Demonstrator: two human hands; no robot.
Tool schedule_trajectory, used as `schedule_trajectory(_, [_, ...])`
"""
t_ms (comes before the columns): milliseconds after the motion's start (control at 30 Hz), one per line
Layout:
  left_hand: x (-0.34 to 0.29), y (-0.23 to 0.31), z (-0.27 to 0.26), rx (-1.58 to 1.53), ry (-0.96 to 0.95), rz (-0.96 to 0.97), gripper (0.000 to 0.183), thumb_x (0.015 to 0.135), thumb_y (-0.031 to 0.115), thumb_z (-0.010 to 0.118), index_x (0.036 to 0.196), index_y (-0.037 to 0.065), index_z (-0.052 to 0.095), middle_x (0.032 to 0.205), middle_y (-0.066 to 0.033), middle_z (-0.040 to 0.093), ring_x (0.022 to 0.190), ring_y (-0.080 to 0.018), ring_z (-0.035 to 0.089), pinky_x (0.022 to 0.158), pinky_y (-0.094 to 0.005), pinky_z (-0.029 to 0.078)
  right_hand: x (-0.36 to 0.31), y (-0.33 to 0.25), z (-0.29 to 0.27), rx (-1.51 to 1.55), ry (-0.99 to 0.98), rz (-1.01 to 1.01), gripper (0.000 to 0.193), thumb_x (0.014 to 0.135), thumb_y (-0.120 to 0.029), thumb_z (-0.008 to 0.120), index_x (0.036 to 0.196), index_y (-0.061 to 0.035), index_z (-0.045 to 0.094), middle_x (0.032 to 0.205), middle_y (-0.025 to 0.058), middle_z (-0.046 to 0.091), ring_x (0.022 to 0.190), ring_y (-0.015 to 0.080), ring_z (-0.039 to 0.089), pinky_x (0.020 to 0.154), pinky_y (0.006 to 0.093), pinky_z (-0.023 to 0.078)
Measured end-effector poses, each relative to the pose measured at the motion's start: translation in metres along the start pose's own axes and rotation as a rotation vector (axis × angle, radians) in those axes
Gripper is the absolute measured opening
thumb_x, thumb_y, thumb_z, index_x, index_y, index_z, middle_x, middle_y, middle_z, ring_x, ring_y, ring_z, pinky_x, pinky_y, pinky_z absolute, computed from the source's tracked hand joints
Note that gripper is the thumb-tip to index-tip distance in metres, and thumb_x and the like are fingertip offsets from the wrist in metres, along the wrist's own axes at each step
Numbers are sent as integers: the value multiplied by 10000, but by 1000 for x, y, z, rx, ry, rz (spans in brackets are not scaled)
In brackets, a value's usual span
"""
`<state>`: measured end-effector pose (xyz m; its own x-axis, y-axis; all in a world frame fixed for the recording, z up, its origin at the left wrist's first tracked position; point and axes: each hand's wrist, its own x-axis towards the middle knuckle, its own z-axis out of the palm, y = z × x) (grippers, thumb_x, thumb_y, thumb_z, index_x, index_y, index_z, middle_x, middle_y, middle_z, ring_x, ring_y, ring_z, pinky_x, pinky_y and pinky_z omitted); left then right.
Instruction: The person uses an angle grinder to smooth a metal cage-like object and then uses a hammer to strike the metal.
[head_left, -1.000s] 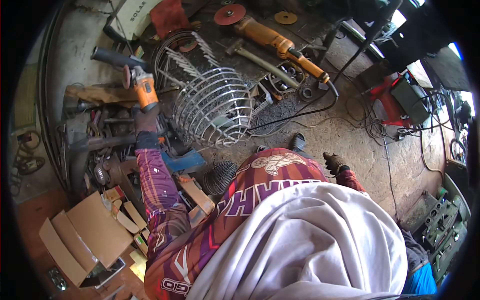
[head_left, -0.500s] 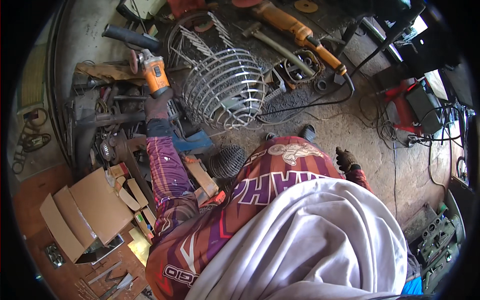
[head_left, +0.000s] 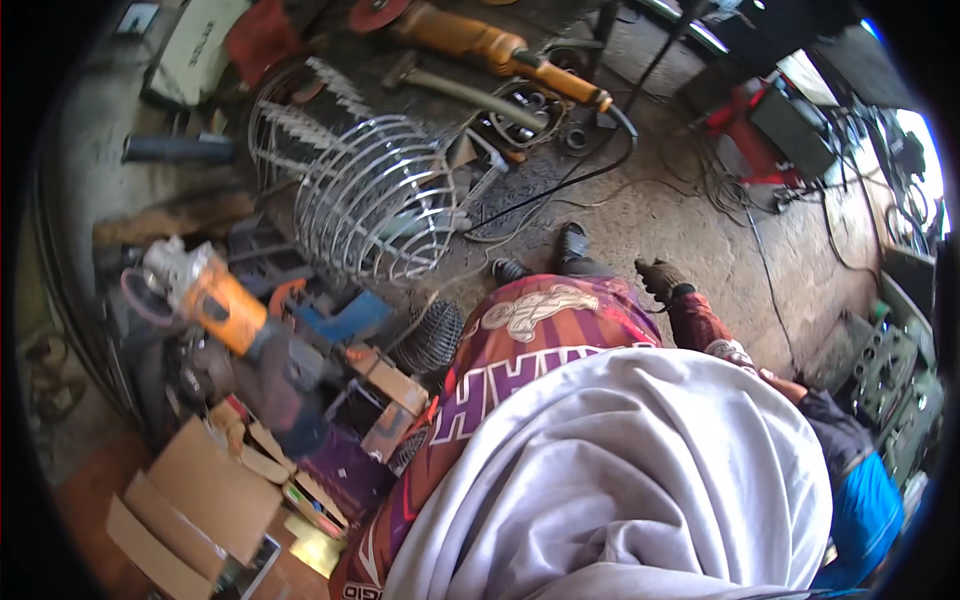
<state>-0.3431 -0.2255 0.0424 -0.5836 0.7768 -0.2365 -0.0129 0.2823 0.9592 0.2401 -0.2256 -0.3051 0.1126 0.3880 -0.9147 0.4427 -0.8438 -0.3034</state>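
Note:
My left hand (head_left: pixel 272 378), in a dark glove and smeared by motion, grips an orange angle grinder (head_left: pixel 226 308) by its body. The grinder's metal head and disc point up and left, over the cluttered bench side. My right hand (head_left: pixel 662 282), in a brown glove, hangs at my right side above the floor. Nothing shows in it, and its fingers look loosely apart. Ahead of me stands a round cage of bent metal rods (head_left: pixel 385 200), touched by neither hand. Another person's hand (head_left: pixel 783 387) reaches in from the right and lies against my right sleeve.
A larger orange grinder (head_left: pixel 470 40) and a hammer (head_left: pixel 470 95) lie beyond the cage. Cables (head_left: pixel 720 190) trail over the floor toward a red and grey machine (head_left: pixel 770 140). An open cardboard box (head_left: pixel 205 490) stands lower left. The other person's blue garment (head_left: pixel 860 510) is close at right.
My left hand has drawn the grinder down and back toward me. The view has swung, shifting the cage leftward. Another person's arm has come into view beside my right arm.

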Motion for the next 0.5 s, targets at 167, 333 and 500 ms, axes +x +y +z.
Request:
schedule_trajectory(167, [-58,35,36,-6,-305,21,566,667,141,806,1151,-2,550,993,-91,625,830,-178,640,741,-319,526,-5,-27,0,-83,-43,-22,675,871,-630,563,1192,-36,584,1063,117,647,803,240,628,616,411,507])
schedule_trajectory(333, [-83,52,121,-25,-551,26,622,656,78,775,1210,1,504,1090,-81,587,954,-177,603,846,-321,499,7,-36,-21,-306,-90,-82,784,864,-608,568,1301,43,538,1039,180,674,840,279,646,678,413,505])
schedule_trajectory(500, [-97,80,268,-22,-500,102,460,681,71,785,1097,19,595,930,-36,645,799,-136,627,735,-283,518,71,-20,-96,-122,-104,-65,597,872,-608,579,1137,-74,599,909,78,649,755,216,610,573,409,483])
